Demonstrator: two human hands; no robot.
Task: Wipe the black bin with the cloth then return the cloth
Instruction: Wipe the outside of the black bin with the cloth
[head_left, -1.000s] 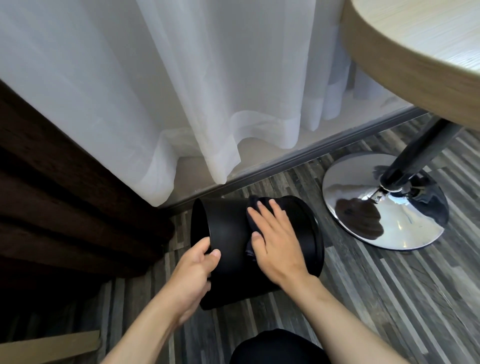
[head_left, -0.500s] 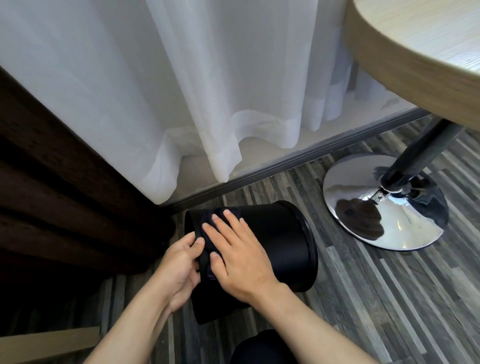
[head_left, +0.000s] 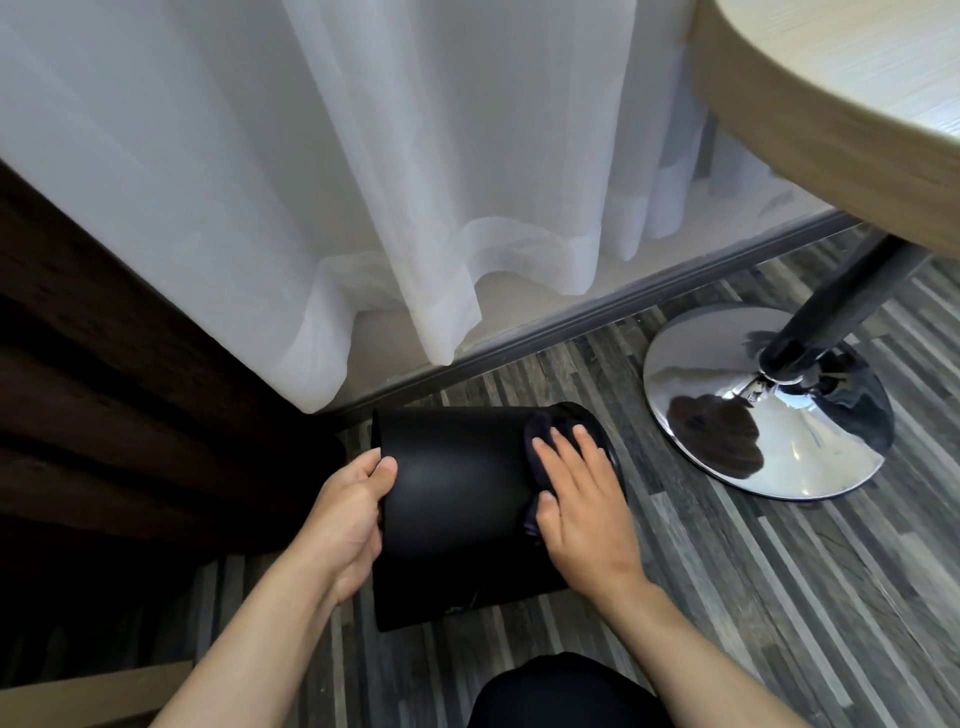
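The black bin (head_left: 457, 499) lies on its side on the striped wood floor, one end to the left and the other to the right. My left hand (head_left: 348, 519) grips its left end, thumb over the edge. My right hand (head_left: 582, 504) lies flat on the bin's right part, fingers spread, pressing a dark cloth (head_left: 537, 441) against the wall. Most of the cloth is hidden under the palm; only its dark folds show beside my fingers.
A white sheer curtain (head_left: 363, 208) hangs just behind the bin. A dark wooden panel (head_left: 104, 415) stands at the left. A round wooden table (head_left: 831, 104) with a chrome base (head_left: 753, 415) stands at the right. My dark-clad knee (head_left: 561, 691) is at the bottom.
My right hand slid the cloth from the bin's left end to its right end. The bin shifted a little, and my left hand kept its hold on the left end.
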